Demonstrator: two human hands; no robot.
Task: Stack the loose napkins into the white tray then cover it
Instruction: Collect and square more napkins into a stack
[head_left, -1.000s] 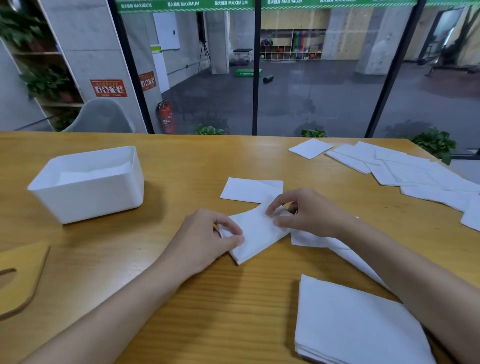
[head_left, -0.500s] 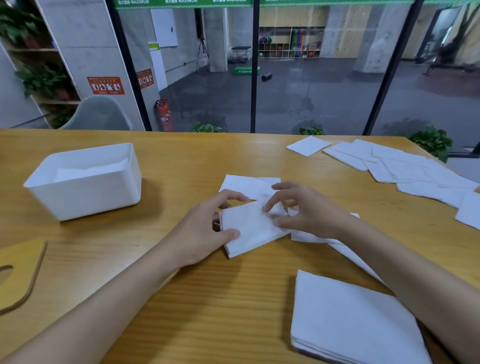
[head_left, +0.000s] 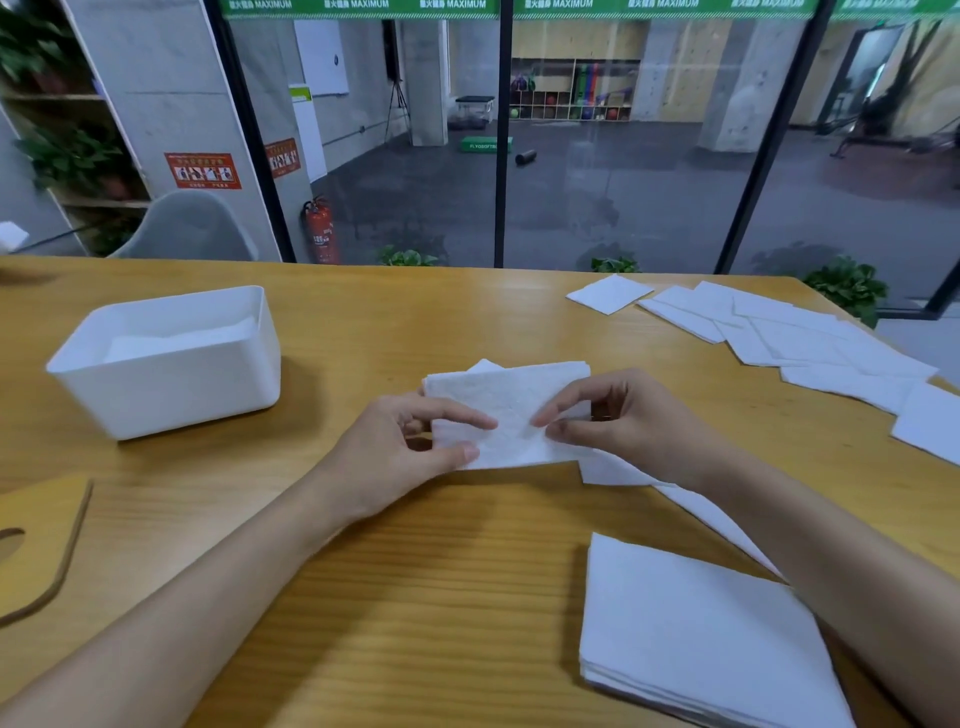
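A small bundle of white napkins (head_left: 511, 402) is held just above the wooden table at its centre. My left hand (head_left: 400, 457) pinches its left edge between thumb and fingers. My right hand (head_left: 623, 421) pinches its right edge. The white tray (head_left: 208, 384) stands open at the left, with white napkins lying inside it. Loose napkins (head_left: 789, 332) are spread over the far right of the table. A neat napkin stack (head_left: 691, 639) lies near the front right. More napkins (head_left: 618, 470) lie under my right wrist.
A wooden lid (head_left: 47, 540) with a curved cut-out lies at the table's left front edge. Beyond the table's far edge stand a glass wall, a grey chair (head_left: 192, 228) and a red fire extinguisher (head_left: 322, 231).
Both hands have lifted the napkin bundle and turned it from a diagonal to square with the table, moving it slightly away from me. The napkin that lay behind it is now mostly covered.
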